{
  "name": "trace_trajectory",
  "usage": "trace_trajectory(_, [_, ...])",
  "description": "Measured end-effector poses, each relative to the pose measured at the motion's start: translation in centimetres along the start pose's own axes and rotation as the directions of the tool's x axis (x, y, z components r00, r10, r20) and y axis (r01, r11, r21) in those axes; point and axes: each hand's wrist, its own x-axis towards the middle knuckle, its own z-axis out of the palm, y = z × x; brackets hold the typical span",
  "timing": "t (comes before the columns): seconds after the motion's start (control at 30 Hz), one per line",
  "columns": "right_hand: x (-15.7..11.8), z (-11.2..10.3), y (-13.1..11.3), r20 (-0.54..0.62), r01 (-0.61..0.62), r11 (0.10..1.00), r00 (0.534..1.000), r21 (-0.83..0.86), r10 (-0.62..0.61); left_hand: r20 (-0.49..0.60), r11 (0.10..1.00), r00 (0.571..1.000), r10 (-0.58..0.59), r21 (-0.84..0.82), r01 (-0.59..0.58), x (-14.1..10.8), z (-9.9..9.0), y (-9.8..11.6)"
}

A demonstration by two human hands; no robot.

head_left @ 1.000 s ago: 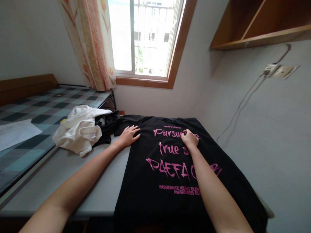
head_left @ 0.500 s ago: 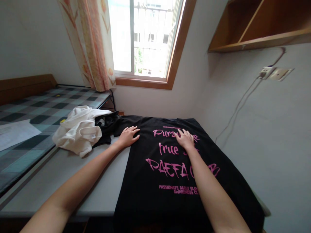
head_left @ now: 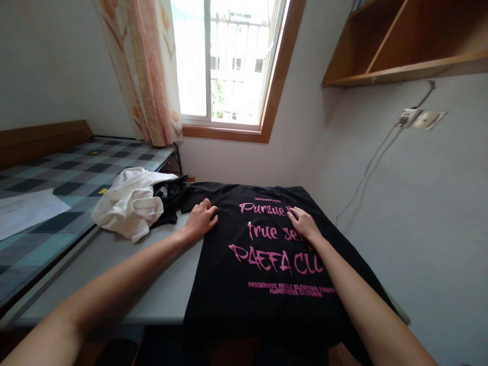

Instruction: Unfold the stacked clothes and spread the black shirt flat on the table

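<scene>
Both my hands flat on the black T-shirt at centre frame.

My left hand (head_left: 201,219) rests at the shirt's left shoulder edge, fingers (head_left: 208,207) slightly curled and pressing the cloth, gripping nothing; my right hand (head_left: 304,223) lies palm-down on the pink lettering, fingers spread, holding nothing; the black T-shirt (head_left: 267,264) lies print-up across the grey bench (head_left: 114,274), its hem hanging over the near edge; a crumpled white garment (head_left: 131,203) sits at the bench's left end, touching a dark cloth beside the sleeve; a checked bed (head_left: 46,203) fills the left of frame; window (head_left: 224,61) upper centre, wooden shelf (head_left: 400,46) upper right.
</scene>
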Motion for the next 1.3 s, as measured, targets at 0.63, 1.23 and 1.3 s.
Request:
trace_trajectory(0.63, [-3.1,-1.2,3.6,-0.111,-0.098,0.973,0.991,-0.207,0.076,0.006,0.98,0.982,-0.189,-0.066,0.189,-3.2,-1.1,0.6])
trace_trajectory(1.23, [-4.1,-1.8,2.7,-0.187,-0.195,0.954,0.97,-0.228,0.153,0.038,0.924,0.991,-0.13,-0.357,0.135,-3.1,-0.7,0.4])
trace_trajectory(1.3, [-4.0,-1.8,2.8,-0.174,-0.189,0.953,0.973,-0.239,0.15,0.027,0.868,0.99,-0.138,-0.479,0.135,-3.1,-0.5,0.3])
